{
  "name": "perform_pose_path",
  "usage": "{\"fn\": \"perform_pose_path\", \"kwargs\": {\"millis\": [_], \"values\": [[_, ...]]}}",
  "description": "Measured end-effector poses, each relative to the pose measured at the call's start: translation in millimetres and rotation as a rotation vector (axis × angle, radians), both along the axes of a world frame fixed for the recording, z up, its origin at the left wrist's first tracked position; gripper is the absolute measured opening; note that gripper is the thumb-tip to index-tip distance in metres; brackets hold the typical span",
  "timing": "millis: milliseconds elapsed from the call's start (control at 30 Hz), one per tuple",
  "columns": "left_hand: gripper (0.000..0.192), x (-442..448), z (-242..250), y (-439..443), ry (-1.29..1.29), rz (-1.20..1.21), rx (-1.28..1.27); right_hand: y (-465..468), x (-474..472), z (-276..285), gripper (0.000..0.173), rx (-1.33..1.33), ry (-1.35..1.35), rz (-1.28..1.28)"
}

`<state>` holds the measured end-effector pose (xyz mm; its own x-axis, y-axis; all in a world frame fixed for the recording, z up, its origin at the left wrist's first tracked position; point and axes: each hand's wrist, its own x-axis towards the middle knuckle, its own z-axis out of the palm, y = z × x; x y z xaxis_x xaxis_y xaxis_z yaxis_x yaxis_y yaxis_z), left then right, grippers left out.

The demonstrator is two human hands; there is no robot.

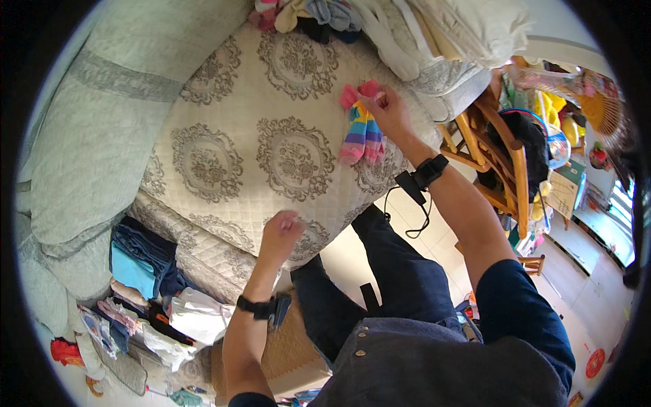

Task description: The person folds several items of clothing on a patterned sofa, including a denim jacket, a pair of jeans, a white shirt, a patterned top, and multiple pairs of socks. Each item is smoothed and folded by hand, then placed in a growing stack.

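A pair of striped socks in pink, yellow, blue and purple lies side by side on the quilted sofa cover with its brown floral medallions. My right hand is at the far, pink end of the right-hand sock, thumb and fingers pinched on it. Nearer to my body, my left hand hovers over the front part of the cover, apart from the socks. Its fingers are curled and blurred by motion; nothing shows in them.
More socks are heaped at the far edge, beside a pile of pale fabric. Folded clothes lie at the left, below grey sofa cushions. Wooden chairs stand close on the right. A cable hangs from my right wrist strap.
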<state>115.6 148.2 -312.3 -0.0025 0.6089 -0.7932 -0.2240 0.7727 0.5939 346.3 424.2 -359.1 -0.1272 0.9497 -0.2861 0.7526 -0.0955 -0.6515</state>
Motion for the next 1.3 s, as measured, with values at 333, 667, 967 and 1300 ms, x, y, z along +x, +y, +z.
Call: {"fn": "perform_pose_path", "kwargs": {"millis": [333, 667, 967, 1300], "values": [[0.026, 105.6, -74.0, 93.8, 0.205, 0.171, -0.041, 18.1, -4.4, -10.3, 0.024, -0.324, 0.333, 0.237], [0.012, 60.9, -61.0, 74.0, -0.190, 0.581, 0.178, -5.2, -4.8, 21.0, 0.011, -0.842, 0.724, -0.077], [0.010, -4.7, -50.2, 21.7, -0.167, 0.725, 0.226, -37.7, -46.6, -8.9, 0.025, -0.826, 0.516, 0.045], [0.019, 11.8, -88.4, 26.8, -0.307, 0.745, -0.114, -43.0, -54.1, -25.7, 0.038, -0.591, 0.184, 0.244]]}}
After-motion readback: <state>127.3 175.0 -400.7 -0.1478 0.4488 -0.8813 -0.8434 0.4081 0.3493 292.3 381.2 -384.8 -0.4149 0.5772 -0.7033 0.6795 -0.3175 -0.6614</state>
